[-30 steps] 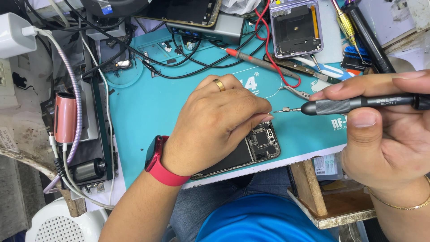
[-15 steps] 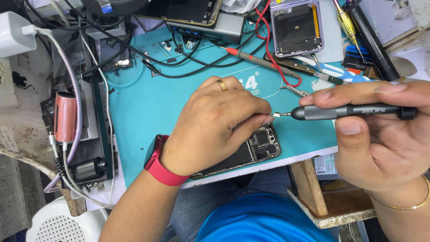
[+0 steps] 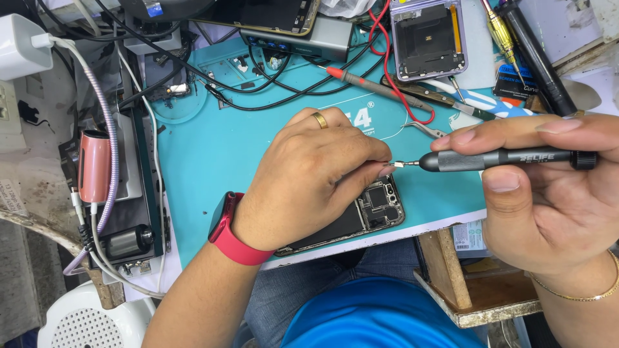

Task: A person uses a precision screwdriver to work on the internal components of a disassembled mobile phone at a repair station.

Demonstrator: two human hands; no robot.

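Compared with half a second before, our right hand (image 3: 548, 200) had drawn the dark precision screwdriver (image 3: 506, 158) slightly toward us, so that its bit tip sat level with the fingertips of our left hand (image 3: 309, 180), where earlier it had pointed a little higher. Our right fingers were closed around the screwdriver barrel, thumb beneath and index finger along the top, holding it nearly horizontal. Our left hand lay curled over the opened phone (image 3: 361, 216), fingers drawn close together and pinched at the tips just beside the screwdriver bit; whether they gripped a small part, we could not tell. The phone rested on the teal work mat (image 3: 206, 148) near the mat's front edge, mostly covered by the left hand, with its exposed circuit board showing to the right of the hand. We wore a gold ring (image 3: 320, 120) and a red wristband (image 3: 229, 229) on the left side. Beyond the phone, at the mat's far edge, lay a red-tipped probe (image 3: 361, 80) with red and black leads. A second opened device (image 3: 429, 35) lay past the probe.
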